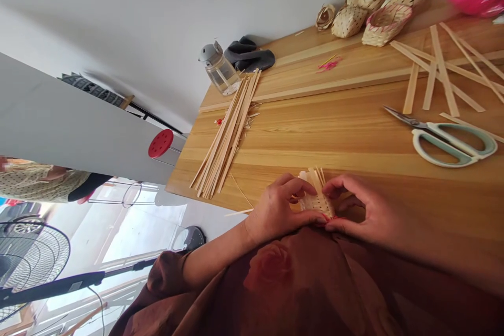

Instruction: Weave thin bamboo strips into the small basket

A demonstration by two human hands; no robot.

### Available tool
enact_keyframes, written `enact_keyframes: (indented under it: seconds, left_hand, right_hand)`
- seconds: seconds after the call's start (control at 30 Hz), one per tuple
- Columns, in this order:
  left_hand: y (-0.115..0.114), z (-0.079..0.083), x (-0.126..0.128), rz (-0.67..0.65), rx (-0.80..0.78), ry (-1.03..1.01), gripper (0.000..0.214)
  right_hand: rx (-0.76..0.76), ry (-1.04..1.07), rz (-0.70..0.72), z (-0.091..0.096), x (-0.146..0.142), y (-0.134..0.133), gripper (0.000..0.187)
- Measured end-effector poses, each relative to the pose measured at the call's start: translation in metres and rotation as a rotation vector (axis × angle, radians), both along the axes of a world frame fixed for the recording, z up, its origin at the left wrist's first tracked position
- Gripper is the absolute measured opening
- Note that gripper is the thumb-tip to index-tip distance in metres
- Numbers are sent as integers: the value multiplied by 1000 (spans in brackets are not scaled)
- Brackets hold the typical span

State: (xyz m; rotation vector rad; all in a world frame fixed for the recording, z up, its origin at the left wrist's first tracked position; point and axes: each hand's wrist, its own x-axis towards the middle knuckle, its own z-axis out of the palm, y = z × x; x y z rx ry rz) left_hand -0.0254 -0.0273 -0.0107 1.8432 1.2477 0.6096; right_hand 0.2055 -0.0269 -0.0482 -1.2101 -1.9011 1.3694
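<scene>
Close to my body, at the table's near edge, is a small woven basket (315, 201) of pale strips, with loose strip ends standing up at its far side. Around its left side my left hand (284, 205) is closed, thumb at the near edge. My right hand (360, 207) grips the right side, fingertips bent against the weave. Red string (326, 219) shows between the two thumbs. The basket's underside and part of its walls are hidden by my fingers.
Green-white scissors (452, 139) lie at right, below scattered flat strips (443, 71). A bundle of long strips (228, 139) lies left, near a clear bottle (220, 71). Finished woven pieces (386, 21) line the wall. A red stool (160, 143), a fan (33, 262) and another person (43, 181) are beyond.
</scene>
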Motion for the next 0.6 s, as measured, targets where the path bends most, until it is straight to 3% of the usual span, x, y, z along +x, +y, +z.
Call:
enact_keyframes:
  seconds: [0.33,0.5,0.6]
  left_hand:
    - [-1,-2,1,67,-50,-16,37]
    - [-5,1,0,37,49,17,42]
    - [-6,4,0,27,101,60,40]
  right_hand:
    - [67,-55,22,7,-2,1,32]
    - [-32,0,11,5,-2,0,41]
    - [11,-27,40,5,-1,1,38]
